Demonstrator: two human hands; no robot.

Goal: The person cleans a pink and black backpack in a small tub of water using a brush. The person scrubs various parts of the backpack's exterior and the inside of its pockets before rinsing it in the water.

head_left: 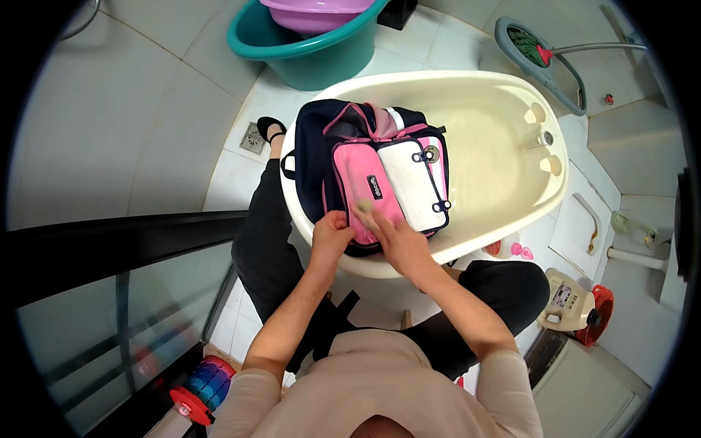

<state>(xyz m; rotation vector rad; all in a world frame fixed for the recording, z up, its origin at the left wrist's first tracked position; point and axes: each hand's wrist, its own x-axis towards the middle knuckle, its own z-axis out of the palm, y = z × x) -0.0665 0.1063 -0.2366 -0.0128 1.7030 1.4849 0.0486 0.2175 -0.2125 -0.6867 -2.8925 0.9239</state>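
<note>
A pink, white and dark navy backpack (358, 171) lies in the left part of a cream plastic tub (504, 146). Its white flap (413, 186) carries dark buckles. My left hand (332, 232) is closed on the lower edge of the backpack's pink panel, thumb and fingers pinched together. Just to its right, my right hand (398, 239) is closed around a small pale greenish thing (364, 207) pressed against the pink panel. Motion blurs that thing, so its kind cannot be made out.
Beyond the tub stands a teal basin (310, 58) with a purple basin (318, 13) inside. A grey mop bucket (540, 62) is at the far right. At right sit a beige jug (566, 299) and a red basin (599, 314). A black-framed glass door (131, 255) borders the left.
</note>
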